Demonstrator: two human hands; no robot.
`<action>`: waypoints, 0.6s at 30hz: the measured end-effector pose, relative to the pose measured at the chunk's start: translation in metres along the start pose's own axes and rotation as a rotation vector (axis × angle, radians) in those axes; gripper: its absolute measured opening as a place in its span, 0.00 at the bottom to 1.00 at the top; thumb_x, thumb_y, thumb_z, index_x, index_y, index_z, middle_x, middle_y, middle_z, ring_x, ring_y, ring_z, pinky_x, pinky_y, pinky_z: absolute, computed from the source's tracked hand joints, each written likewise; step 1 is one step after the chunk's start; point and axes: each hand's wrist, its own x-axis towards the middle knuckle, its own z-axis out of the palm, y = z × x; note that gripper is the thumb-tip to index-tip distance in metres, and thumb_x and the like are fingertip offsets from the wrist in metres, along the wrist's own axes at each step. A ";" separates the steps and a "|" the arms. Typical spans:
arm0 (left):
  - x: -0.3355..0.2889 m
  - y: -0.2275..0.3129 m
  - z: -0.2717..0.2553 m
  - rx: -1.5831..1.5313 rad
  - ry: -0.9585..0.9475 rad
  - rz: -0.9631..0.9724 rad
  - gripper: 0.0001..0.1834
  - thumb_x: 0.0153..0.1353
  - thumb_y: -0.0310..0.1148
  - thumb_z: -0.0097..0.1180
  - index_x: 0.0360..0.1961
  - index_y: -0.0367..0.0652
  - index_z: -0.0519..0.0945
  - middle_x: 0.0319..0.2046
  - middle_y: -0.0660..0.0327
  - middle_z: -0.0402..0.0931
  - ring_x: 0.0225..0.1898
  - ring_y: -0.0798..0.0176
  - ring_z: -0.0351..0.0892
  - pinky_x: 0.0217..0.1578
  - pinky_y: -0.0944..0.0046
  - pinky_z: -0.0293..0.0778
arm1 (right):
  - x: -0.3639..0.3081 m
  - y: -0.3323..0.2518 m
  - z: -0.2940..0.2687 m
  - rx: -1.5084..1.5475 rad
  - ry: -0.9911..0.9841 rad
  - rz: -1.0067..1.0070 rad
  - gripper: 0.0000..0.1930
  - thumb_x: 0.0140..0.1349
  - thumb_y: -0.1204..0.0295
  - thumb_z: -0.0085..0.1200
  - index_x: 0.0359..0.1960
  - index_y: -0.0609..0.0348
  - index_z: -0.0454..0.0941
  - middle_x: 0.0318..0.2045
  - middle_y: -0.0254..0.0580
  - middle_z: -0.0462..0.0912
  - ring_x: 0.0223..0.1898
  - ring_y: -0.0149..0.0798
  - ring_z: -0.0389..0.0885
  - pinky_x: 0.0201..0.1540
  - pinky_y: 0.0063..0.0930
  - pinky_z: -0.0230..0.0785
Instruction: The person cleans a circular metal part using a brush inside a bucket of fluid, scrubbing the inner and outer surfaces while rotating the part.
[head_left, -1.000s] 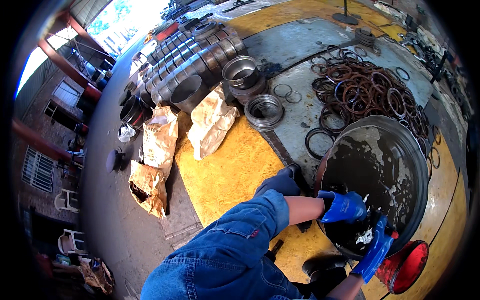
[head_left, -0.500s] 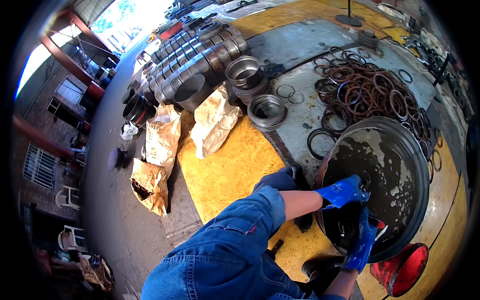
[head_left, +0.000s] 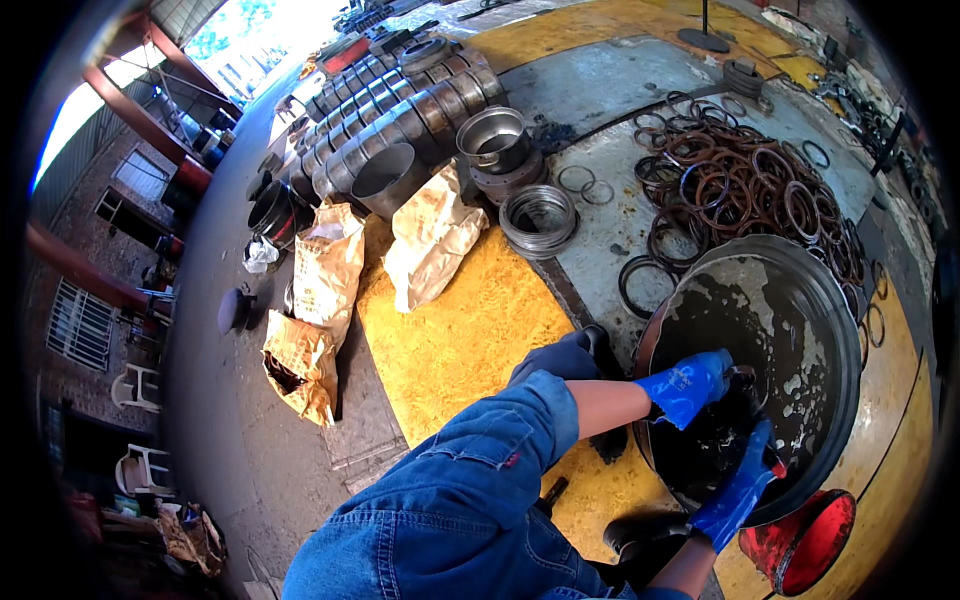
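Drum, round, open-topped and holding dark liquid flecked with pale patches, stands before the wearer, seen over my remote head-camera feed on a workshop floor. Inside its near side I see the left hand, in a blue glove, bent over a dark, wet object; I cannot tell whether the fingers grasp it. The right hand, also blue-gloved, reaches in over the near rim, a bit of red at its edge; its grip is hidden from me. A red bucket sits just beside the drum. Beyond the far rim spreads a heap of rusty metal rings. Farther left are a stack of grey rings, a steel pot, crumpled brown paper sacks and rows of metal cylinders.
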 end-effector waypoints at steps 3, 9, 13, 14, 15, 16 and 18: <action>0.000 0.011 -0.020 -0.161 -0.020 0.213 0.13 0.60 0.28 0.60 0.46 0.41 0.81 0.36 0.49 0.84 0.40 0.54 0.85 0.43 0.55 0.79 | 0.012 -0.005 0.014 0.104 0.128 -0.083 0.21 0.67 0.59 0.58 0.44 0.70 0.84 0.36 0.44 0.88 0.38 0.37 0.86 0.43 0.32 0.77; -0.027 0.066 -0.060 -0.493 -0.357 0.349 0.12 0.67 0.26 0.53 0.49 0.39 0.83 0.38 0.59 0.83 0.39 0.65 0.80 0.44 0.63 0.78 | 0.039 0.018 -0.015 0.013 0.184 0.076 0.21 0.66 0.58 0.58 0.43 0.69 0.84 0.35 0.46 0.88 0.37 0.38 0.86 0.43 0.34 0.77; -0.008 0.035 -0.046 -0.593 -0.361 -0.082 0.14 0.67 0.30 0.59 0.52 0.40 0.81 0.32 0.62 0.81 0.28 0.71 0.77 0.29 0.72 0.72 | 0.033 0.027 -0.028 0.028 0.263 0.306 0.21 0.65 0.58 0.58 0.43 0.68 0.84 0.35 0.47 0.88 0.37 0.39 0.87 0.43 0.34 0.77; -0.005 0.038 -0.045 -0.713 -0.338 -0.176 0.13 0.69 0.32 0.59 0.52 0.40 0.82 0.28 0.63 0.80 0.22 0.72 0.73 0.24 0.72 0.68 | 0.035 0.026 -0.031 0.050 0.275 0.342 0.21 0.65 0.58 0.58 0.43 0.68 0.84 0.35 0.47 0.88 0.37 0.39 0.87 0.43 0.35 0.77; -0.003 0.043 -0.047 -0.683 -0.381 -0.186 0.14 0.69 0.32 0.59 0.53 0.41 0.81 0.28 0.63 0.80 0.21 0.73 0.71 0.22 0.73 0.65 | 0.038 0.023 -0.032 0.065 0.281 0.374 0.21 0.65 0.58 0.58 0.43 0.68 0.84 0.35 0.47 0.88 0.37 0.39 0.87 0.43 0.35 0.77; -0.001 0.047 -0.049 -0.659 -0.415 -0.193 0.15 0.69 0.32 0.59 0.55 0.41 0.81 0.27 0.64 0.79 0.19 0.75 0.69 0.20 0.74 0.63 | 0.040 0.019 -0.037 0.062 0.296 0.389 0.21 0.65 0.58 0.58 0.43 0.68 0.84 0.34 0.47 0.88 0.37 0.39 0.87 0.43 0.35 0.77; 0.001 0.052 -0.048 -0.653 -0.450 -0.195 0.18 0.70 0.33 0.58 0.59 0.43 0.79 0.26 0.65 0.77 0.16 0.76 0.64 0.18 0.73 0.59 | 0.045 0.018 -0.047 0.016 0.330 0.414 0.21 0.65 0.57 0.58 0.42 0.68 0.84 0.34 0.48 0.88 0.37 0.40 0.87 0.43 0.35 0.77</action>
